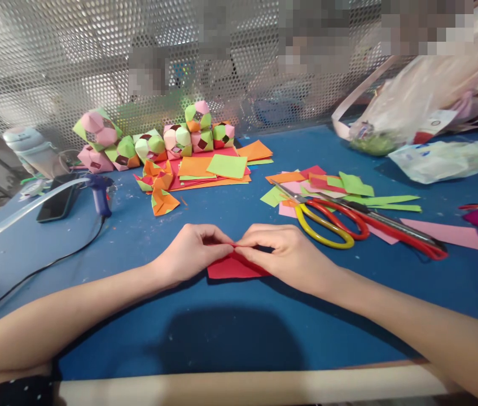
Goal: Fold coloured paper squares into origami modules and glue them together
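A piece of red paper (239, 267) lies near the front middle of the blue table, with its far edge pinched between both hands. My left hand (192, 252) grips it from the left, thumb and fingers closed on the edge. My right hand (287, 252) pinches the same edge from the right, its fingertips close to those of the left. The paper's near part is flat and faces me. Part of its right side is hidden under my right hand.
Behind stand folded paper balls (178, 141) and stacked orange and green sheets (227, 166). Yellow-handled scissors (325, 228) lie right on paper scraps (352, 184). A glue gun (101, 197), its cord and a phone (57, 197) are left. Plastic bags (437, 160) sit back right.
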A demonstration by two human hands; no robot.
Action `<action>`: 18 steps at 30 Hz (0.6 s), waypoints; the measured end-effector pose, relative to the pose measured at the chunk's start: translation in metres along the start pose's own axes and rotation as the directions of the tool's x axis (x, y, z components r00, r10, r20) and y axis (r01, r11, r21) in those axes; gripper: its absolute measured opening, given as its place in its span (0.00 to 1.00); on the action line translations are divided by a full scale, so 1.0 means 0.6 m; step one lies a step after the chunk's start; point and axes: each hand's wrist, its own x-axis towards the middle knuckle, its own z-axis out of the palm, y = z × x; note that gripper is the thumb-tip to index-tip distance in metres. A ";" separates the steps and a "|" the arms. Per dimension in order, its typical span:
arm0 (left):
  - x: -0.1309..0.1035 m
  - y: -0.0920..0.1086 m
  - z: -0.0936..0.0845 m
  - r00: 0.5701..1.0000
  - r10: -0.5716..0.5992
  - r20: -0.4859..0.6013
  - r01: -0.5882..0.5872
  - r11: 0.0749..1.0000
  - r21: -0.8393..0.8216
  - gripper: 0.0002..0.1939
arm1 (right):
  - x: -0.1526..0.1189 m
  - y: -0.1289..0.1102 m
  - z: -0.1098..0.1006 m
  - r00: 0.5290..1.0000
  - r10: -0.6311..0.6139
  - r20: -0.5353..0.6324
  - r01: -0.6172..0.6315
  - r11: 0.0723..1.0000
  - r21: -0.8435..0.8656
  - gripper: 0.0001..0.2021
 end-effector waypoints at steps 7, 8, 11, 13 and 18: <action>-0.002 -0.003 -0.001 0.998 0.056 0.002 -0.056 0.997 0.059 0.07 | 0.003 0.001 -0.004 0.998 0.038 0.040 -0.036 0.998 -0.056 0.15; -0.003 -0.003 -0.001 0.998 0.062 0.004 -0.062 0.996 0.062 0.07 | 0.002 0.002 -0.004 0.999 0.026 0.044 -0.023 0.998 -0.063 0.15; -0.002 -0.003 0.000 0.997 0.074 0.002 -0.074 0.994 0.079 0.07 | 0.001 0.004 -0.003 0.999 -0.035 0.038 0.038 0.995 -0.088 0.12; -0.002 -0.004 0.000 0.997 0.077 0.001 -0.076 0.993 0.089 0.07 | -0.001 0.006 -0.002 0.996 -0.084 0.025 0.087 0.988 -0.126 0.11; -0.002 -0.005 0.002 0.997 0.081 -0.009 -0.080 0.993 0.083 0.06 | -0.003 0.010 -0.001 0.985 -0.173 0.017 0.173 0.965 -0.197 0.12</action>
